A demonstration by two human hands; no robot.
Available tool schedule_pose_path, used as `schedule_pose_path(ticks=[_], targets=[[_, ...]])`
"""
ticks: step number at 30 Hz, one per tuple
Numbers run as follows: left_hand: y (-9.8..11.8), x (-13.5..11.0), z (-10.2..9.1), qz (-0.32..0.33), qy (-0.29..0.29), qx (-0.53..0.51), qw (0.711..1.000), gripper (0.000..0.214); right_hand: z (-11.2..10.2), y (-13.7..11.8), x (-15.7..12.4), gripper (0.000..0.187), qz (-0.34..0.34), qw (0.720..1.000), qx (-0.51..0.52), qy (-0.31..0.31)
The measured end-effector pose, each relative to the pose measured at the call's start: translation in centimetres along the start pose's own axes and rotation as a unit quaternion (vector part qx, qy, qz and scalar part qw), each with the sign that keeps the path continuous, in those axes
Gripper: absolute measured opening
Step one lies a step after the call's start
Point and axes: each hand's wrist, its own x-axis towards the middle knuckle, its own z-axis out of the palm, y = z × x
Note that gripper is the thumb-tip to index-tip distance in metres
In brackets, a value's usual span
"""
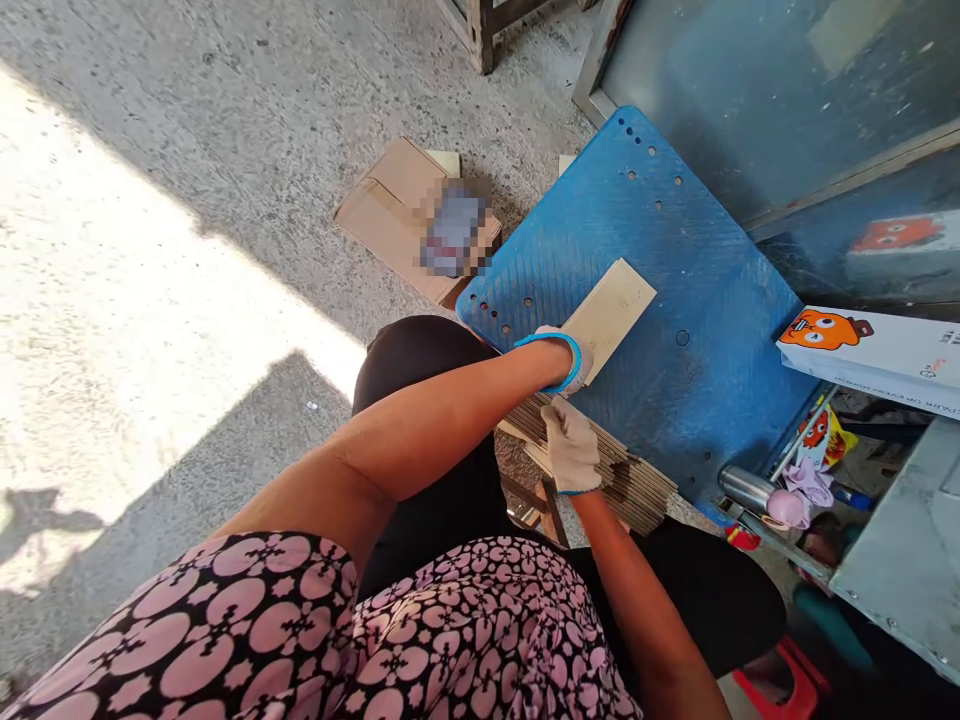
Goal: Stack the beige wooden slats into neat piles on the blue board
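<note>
Wood board (611, 315) flat on blue panel (675, 250), near end gripped in L hand (559, 358), gloved fingers clenched on its edge. Just below: stack of thin strips (626, 478) across lap, touching panel's near edge. R hand (571, 447) on top of stack, fingers bent down; can't tell if gripping or only pressing. L forearm crosses in front, hiding stack's left end. Left of panel: flattened cardboard (382, 205) on concrete floor (187, 200). Right of panel: white carton w/ orange cartoon (877, 355), metal flask (745, 487), red stool (784, 685) lower down.
</note>
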Motion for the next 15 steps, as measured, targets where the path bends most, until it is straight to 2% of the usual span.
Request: schedule_pose_path(ticks=[3,6,9,15], targets=[[-0.2,-0.1,-0.2,0.006,-0.006,0.02,1.0,0.037,2.1,0.5,-1.9,0.031,-0.067,0.983,-0.156,-0.073],[-0.3,-0.8,-0.5,-0.024,-0.016,0.003,1.0,0.036,3.4,1.1,-2.7,0.035,-0.086,0.959,-0.24,-0.125],[-0.3,-1.6,-0.7,-0.047,-0.029,-0.006,0.998,0.036,3.8,1.4,-3.0,0.041,-0.083,0.95,-0.263,-0.143],[-0.3,-1.3,-0.4,-0.03,-0.001,-0.006,1.0,0.033,3.7,1.1,-3.3,0.041,-0.068,0.953,-0.267,-0.13]])
